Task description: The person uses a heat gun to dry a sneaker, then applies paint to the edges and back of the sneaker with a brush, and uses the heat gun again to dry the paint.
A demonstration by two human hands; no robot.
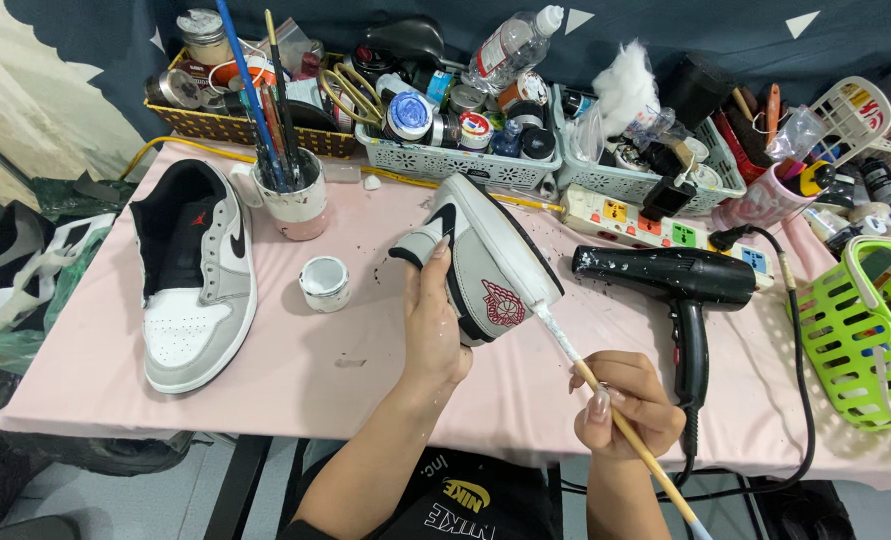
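My left hand point(433, 330) grips a grey, white and black sneaker point(486, 265) by its side, held up over the pink table with the heel toward me and a red emblem showing. My right hand point(626, 400) pinches a wooden-handled paintbrush point(616, 415); its white-coated tip touches the white sole edge at the heel. The matching sneaker point(198, 275) lies flat on the table at the left, laces removed. A small open white paint jar point(325, 283) stands between the two shoes.
A black hair dryer point(681, 285) lies right of the held shoe, its cord running off the table edge. A mug of brushes point(291, 195), baskets of paint jars point(456, 160), a power strip point(666, 225) and a green basket point(861, 335) ring the pink table point(316, 370).
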